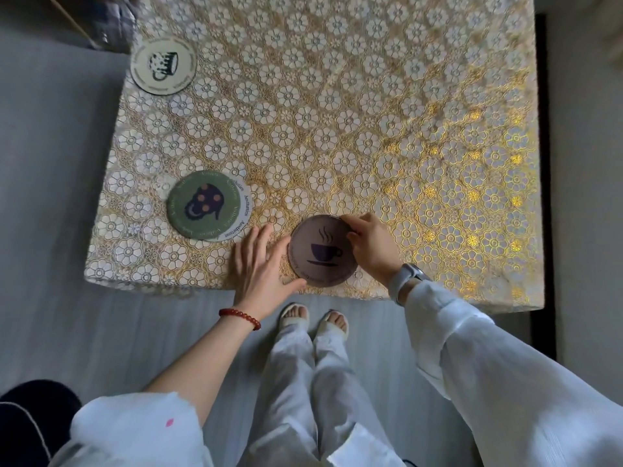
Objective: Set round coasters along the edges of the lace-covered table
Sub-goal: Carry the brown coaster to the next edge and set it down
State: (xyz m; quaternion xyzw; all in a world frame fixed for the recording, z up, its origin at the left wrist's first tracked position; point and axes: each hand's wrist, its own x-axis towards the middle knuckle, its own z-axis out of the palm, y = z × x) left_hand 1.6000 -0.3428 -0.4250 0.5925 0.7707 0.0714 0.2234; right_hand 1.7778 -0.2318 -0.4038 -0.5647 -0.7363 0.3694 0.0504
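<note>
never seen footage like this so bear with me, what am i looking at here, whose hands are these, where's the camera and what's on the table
There is no machine here. A person wears a wide-angle camera on their head, so the single picture looks down past their own arms, legs and feet.

The table is covered with gold and white flower lace. On it lie a cream coaster with a mug design near the far left edge and a green coaster nearer, which overlaps a white coaster beneath it.

Near the front edge, both hands are on a brown coaster with a steaming cup. The right hand pinches its far rim; the left hand, fingers spread, touches its near left side with the thumb.
</note>
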